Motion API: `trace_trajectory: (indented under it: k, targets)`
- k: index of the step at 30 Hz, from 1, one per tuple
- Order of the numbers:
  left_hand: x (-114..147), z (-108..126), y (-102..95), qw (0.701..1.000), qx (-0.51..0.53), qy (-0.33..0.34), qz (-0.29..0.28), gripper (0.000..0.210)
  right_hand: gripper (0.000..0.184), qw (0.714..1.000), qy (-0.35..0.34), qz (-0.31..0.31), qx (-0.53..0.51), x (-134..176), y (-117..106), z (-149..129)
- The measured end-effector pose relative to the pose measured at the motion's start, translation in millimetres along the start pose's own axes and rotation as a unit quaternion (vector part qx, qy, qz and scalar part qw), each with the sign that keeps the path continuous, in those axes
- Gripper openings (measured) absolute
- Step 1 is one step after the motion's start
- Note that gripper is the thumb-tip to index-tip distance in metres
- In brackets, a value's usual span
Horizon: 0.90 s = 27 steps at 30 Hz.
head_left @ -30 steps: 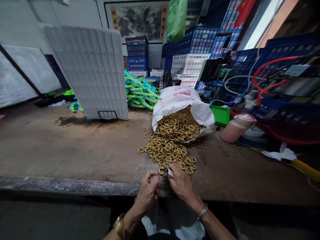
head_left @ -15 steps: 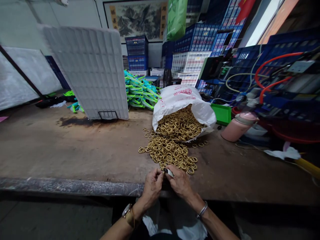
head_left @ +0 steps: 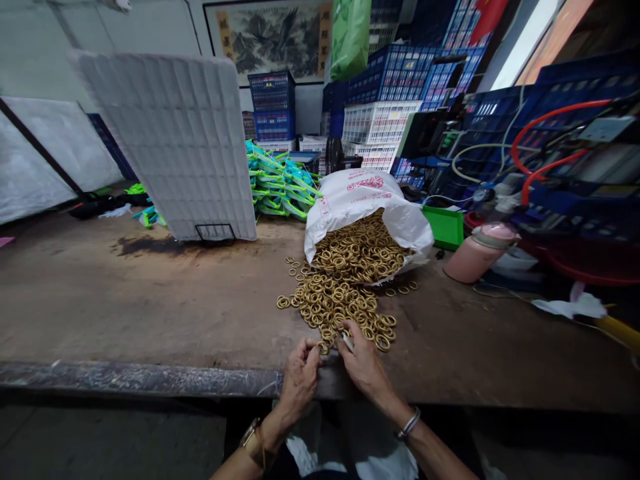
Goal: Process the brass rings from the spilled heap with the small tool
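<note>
Taking the white printed sack (head_left: 363, 190) as our landmark, we see the wooden workbench (head_left: 150, 313) spreading beneath it and out to both sides; stacked plastic crates (head_left: 383, 123) rise behind it; to its left a quilted white panel (head_left: 175, 133) stands tilted in a black wire stand (head_left: 215, 231), which seems meant to prop it up; between panel and sack lies a heap of turquoise and lime-green parts (head_left: 283, 183); to the sack's right stands a pink bottle (head_left: 483, 253), beside a green tray (head_left: 443, 227). The sack lies on its side, mouth towards us, presumably so that its brass-coloured rings (head_left: 335, 303) spill forward within easy reach; they fill the mouth and fan out in front of it, down to our fingertips. Our left hand (head_left: 301, 373) is at the near edge of that spill, thumb and forefinger drawn close together, the other fingers curled; we cannot tell whether anything is pinched there. Our right hand (head_left: 365, 367) grasps a small pale implement (head_left: 349, 342) in front of the sack, forefinger stretched over the nearest rings; we judge that it is tucked into the grip to leave that fingertip free.
</note>
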State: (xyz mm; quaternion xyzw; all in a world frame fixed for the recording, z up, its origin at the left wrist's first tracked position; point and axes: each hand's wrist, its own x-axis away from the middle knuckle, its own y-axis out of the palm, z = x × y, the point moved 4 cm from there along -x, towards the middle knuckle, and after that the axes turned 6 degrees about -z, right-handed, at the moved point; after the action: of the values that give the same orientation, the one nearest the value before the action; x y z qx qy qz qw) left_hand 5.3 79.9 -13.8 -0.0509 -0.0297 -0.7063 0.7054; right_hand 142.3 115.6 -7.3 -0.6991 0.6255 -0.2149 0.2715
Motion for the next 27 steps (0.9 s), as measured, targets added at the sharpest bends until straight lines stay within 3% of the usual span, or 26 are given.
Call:
trace_trajectory:
  k: [4,7,10,17,19,23,27]
  targets:
    - [3,0,-0.7,1.0,0.018,0.001,0.018,0.019,0.025,0.997,-0.005,-0.043,-0.069,3,2,-7]
    - [6,4,1.2,0.999,0.011,0.039,-0.002,0.019,0.034,0.986,0.021,-0.109,-0.128,7,12,-10]
    - [10,5,2.6,0.998,0.012,0.055,-0.025,0.019,0.036,0.974,0.049,-0.133,-0.175,11,18,-10]
    - [15,-8,3.2,0.984,0.143,-0.093,-0.061,0.027,0.03,0.98,0.033,-0.103,-0.166,11,15,-13]
    - [17,-9,3.2,0.976,0.177,-0.108,-0.059,0.029,0.03,0.977,0.041,-0.11,-0.179,11,17,-12]
    - [20,-4,-1.2,0.988,0.148,-0.041,-0.032,0.028,0.03,0.943,0.13,-0.167,-0.259,16,24,-9]
    - [23,3,-6.9,0.994,-0.008,0.101,-0.032,0.019,0.03,0.881,0.198,-0.24,-0.356,26,25,-16]
